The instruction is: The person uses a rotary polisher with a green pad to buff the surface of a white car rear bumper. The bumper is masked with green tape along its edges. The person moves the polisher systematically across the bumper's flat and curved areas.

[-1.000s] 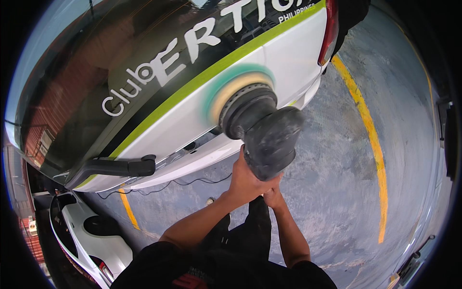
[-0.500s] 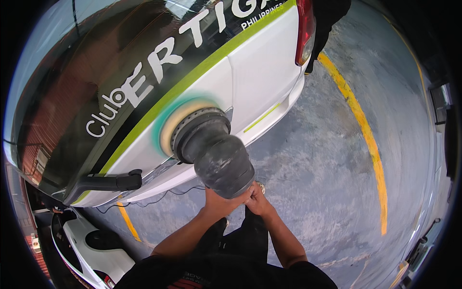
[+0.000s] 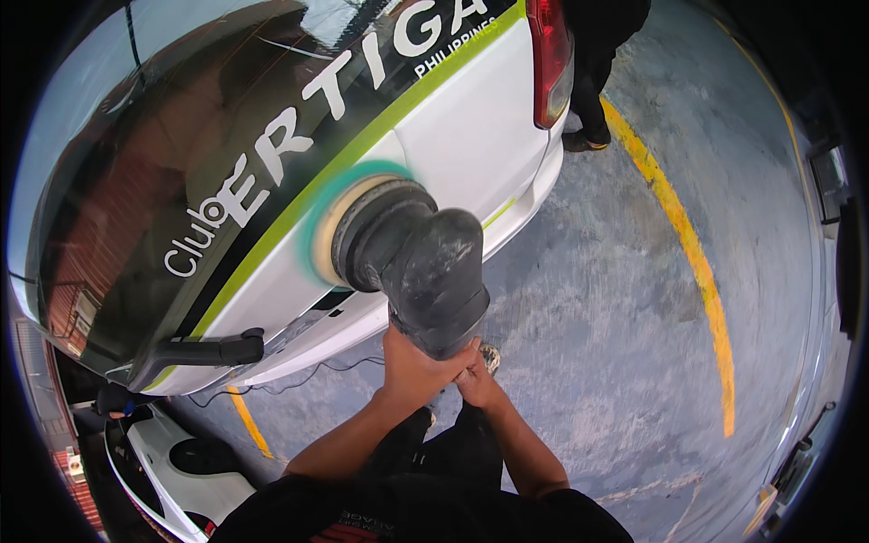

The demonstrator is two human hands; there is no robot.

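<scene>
Right grip [image 3: 477, 376]: clasping near end of black, rubbery, elongated polisher [image 3: 434, 281]
Left grip [image 3: 412, 366]: wrapping same end, touching right grip
Polisher's long axis: running forward from both grips, turning left at the head
Cream foam disc pad with teal rim [image 3: 327, 231]: lying nearer the left grip, seemingly touching a white painted tailgate [image 3: 462, 122]

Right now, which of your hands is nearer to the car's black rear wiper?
Left. The left hand, at the near end of the black polisher, is right of the rear wiper; the right hand, beside it, is farther right.
</scene>
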